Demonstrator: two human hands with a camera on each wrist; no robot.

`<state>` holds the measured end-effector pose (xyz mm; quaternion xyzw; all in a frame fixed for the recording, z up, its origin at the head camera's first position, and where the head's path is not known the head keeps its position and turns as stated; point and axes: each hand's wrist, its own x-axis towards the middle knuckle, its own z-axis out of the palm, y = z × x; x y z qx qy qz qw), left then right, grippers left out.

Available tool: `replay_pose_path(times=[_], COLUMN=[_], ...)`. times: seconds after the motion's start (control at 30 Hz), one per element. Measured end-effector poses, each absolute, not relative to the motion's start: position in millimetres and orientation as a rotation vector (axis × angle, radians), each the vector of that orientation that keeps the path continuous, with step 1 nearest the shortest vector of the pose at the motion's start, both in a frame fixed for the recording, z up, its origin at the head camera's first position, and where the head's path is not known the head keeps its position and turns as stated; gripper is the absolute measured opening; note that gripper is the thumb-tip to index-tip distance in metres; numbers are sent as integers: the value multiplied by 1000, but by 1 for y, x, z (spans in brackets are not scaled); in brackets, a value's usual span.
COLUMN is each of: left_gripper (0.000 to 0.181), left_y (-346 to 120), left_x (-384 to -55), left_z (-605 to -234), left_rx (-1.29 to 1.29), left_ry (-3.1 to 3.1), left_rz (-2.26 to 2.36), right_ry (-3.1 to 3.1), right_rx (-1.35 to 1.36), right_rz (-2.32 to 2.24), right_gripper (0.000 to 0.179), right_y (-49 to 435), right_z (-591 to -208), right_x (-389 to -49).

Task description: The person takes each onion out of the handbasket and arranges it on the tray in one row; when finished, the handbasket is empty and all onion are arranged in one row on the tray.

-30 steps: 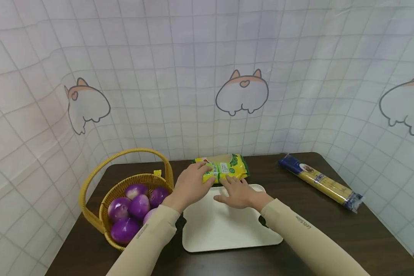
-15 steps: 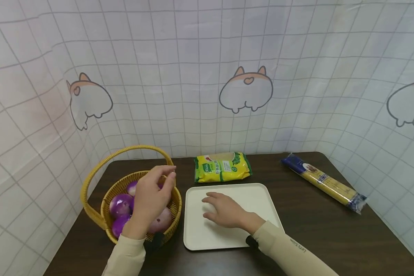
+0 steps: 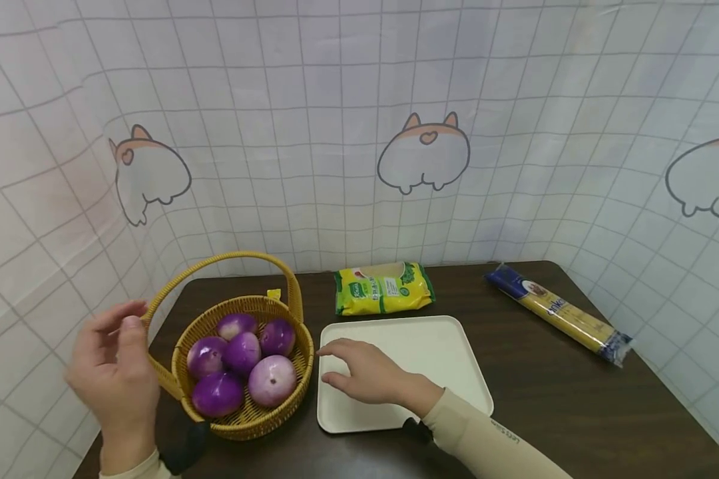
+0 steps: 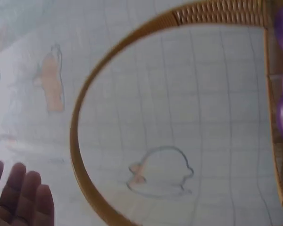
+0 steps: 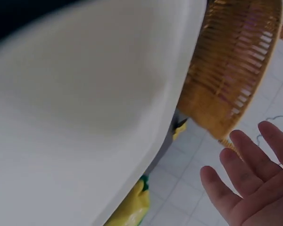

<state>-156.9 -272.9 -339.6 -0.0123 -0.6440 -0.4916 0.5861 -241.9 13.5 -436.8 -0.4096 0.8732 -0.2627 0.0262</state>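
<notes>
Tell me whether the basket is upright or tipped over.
Upright: the basket opens upward, its handle arching above purple vegetables resting inside.

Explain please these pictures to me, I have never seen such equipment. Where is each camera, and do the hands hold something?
No machine works here: you see a person's bare left hand and right hand. The wide pictures come from a camera worn on the head; the two close ones come from cameras on the wrists. On the dark table are a wicker basket with six round purple vegetables, a pale tray, a yellow packet and a long blue-and-yellow packet. The left hand is beside the basket's handle, the right hand is over the tray, and neither holds anything.
</notes>
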Motion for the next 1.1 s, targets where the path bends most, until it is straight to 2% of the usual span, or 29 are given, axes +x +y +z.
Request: replay_pose_path(times=[0.1,0.23,0.43,0.6,0.9,1.1], left_gripper=[19,17,18,16,30,33], left_y=[-295,-324,-368,-390,-394,-386], left_x=[-161,-171,-186,-195,-206,-210], left_z=[-342,-357,-395,-429,-467,-481], left_rx=[103,264,198,220,144,131], left_ry=[-1457,-1531,-1678,-1860,-2148,-1956], left_rz=[-1268,-1651,-2176,-2219,-2220,-2325], right_ry=[2666,2637,2558,2553,2643,2689], right_rx=[-1284,-1303,-1286,-1290,-1374,-1449], right_rz=[-923,-1021,-1222,-1337,-1348,-1087], right_gripper=[41,38,32,26,23,26], right_y=[7,0,-13,-22,-42,-58], right_z=[-435,-436,-442,-447,-449,-451], right_x=[-237,-233,-233,-231,-234,-237])
